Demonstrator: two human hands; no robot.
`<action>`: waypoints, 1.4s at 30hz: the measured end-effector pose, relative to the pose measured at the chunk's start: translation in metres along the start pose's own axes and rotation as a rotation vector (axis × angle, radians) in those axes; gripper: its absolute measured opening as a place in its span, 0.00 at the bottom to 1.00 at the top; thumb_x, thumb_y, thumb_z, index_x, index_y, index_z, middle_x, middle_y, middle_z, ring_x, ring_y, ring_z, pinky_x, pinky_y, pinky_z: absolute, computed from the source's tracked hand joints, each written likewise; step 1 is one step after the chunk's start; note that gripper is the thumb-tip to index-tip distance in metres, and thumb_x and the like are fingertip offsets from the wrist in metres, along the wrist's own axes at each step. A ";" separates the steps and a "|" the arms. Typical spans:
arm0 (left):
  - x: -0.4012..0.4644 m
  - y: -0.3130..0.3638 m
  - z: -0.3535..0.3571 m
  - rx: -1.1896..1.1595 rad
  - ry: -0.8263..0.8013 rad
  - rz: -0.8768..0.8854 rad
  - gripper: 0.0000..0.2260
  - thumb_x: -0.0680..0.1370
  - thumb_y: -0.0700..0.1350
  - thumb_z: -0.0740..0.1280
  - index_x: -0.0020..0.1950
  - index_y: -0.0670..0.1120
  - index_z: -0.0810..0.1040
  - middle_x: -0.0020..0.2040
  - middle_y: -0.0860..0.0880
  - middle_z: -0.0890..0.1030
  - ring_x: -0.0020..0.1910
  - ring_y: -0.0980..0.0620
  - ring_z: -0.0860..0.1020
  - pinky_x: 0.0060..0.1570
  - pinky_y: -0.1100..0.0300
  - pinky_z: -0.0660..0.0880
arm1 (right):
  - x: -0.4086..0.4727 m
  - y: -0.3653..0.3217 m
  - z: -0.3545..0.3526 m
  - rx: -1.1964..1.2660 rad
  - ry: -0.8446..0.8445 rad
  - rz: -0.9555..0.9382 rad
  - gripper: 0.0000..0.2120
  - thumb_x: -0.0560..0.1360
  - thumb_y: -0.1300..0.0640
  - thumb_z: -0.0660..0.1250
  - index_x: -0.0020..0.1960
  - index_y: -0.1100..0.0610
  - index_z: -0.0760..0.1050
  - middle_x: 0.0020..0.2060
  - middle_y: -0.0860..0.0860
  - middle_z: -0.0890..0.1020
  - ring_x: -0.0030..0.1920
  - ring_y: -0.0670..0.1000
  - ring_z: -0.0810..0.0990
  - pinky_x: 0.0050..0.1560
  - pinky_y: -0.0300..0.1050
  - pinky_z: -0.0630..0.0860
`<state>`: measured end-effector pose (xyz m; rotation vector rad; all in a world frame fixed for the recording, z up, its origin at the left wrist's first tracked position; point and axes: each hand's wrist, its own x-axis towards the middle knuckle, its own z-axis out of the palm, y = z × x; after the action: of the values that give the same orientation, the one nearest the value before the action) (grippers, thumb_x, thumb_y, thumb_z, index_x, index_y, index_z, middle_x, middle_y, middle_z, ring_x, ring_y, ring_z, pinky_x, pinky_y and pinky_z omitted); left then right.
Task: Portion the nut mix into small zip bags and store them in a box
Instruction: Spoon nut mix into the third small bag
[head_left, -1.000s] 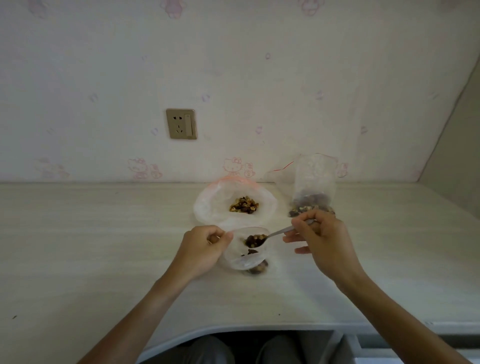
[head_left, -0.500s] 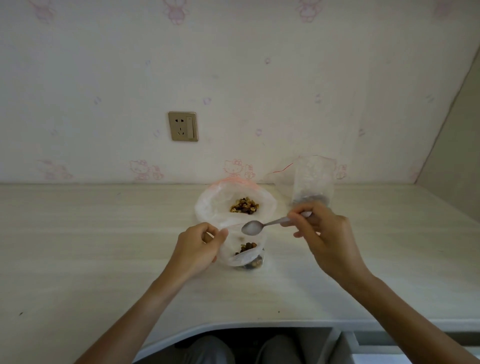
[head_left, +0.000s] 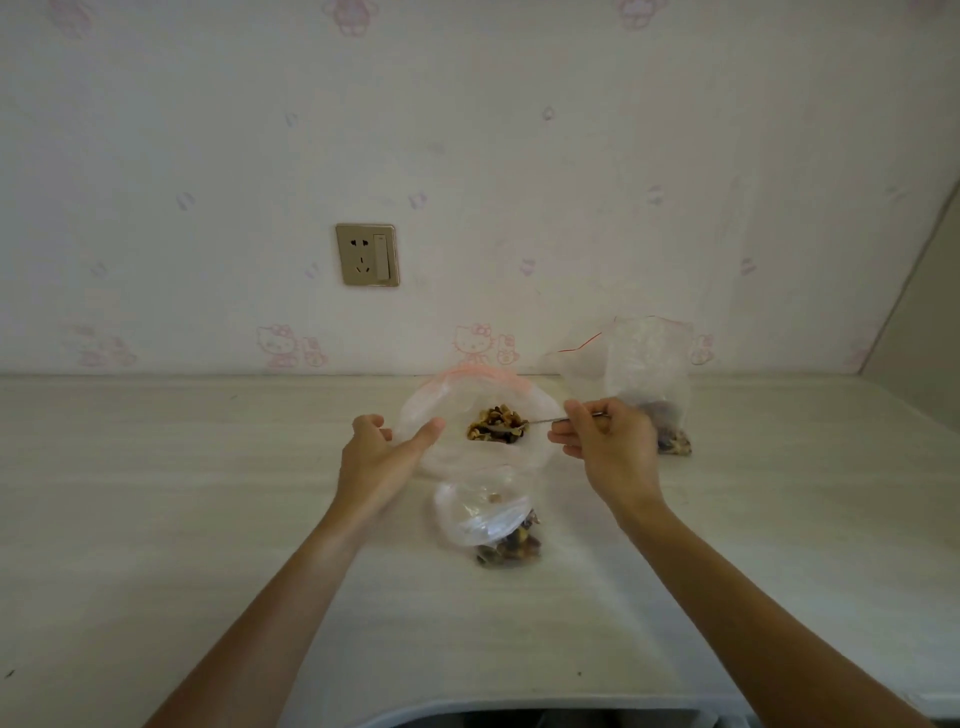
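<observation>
Crinkled clear plastic bag (head_left: 457, 415), lumpy brown nut mix (head_left: 496, 423), thin metal spoon (head_left: 545, 421).

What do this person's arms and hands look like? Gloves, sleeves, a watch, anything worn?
Both forearms are bare right up to the frame's lower edge, with no sleeves in view. The left hand and right hand wear no gloves, and no watch, ring or bracelet shows on either wrist or on the fingers.
</observation>
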<state>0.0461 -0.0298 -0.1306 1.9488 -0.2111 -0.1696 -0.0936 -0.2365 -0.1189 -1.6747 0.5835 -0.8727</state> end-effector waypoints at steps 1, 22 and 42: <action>0.004 0.003 0.003 -0.030 -0.014 -0.008 0.43 0.70 0.67 0.76 0.76 0.47 0.65 0.61 0.52 0.76 0.57 0.50 0.79 0.56 0.53 0.77 | 0.001 0.004 0.006 -0.047 -0.015 -0.005 0.08 0.82 0.53 0.68 0.46 0.56 0.80 0.35 0.48 0.87 0.38 0.46 0.87 0.48 0.52 0.86; 0.024 -0.003 0.036 -0.088 0.121 0.359 0.11 0.79 0.49 0.73 0.42 0.44 0.79 0.36 0.46 0.81 0.32 0.56 0.75 0.31 0.64 0.69 | 0.015 0.049 0.044 -0.184 0.050 0.038 0.04 0.80 0.49 0.69 0.46 0.45 0.77 0.36 0.39 0.85 0.40 0.43 0.86 0.47 0.55 0.85; 0.021 -0.005 0.037 -0.137 0.168 0.476 0.08 0.79 0.36 0.69 0.53 0.48 0.83 0.45 0.53 0.85 0.43 0.59 0.82 0.40 0.70 0.74 | 0.015 0.032 0.029 0.091 0.023 0.167 0.05 0.81 0.56 0.69 0.51 0.57 0.80 0.41 0.49 0.88 0.34 0.51 0.88 0.35 0.42 0.76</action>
<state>0.0586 -0.0655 -0.1495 1.7139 -0.5284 0.2838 -0.0592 -0.2394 -0.1498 -1.5126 0.6799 -0.7868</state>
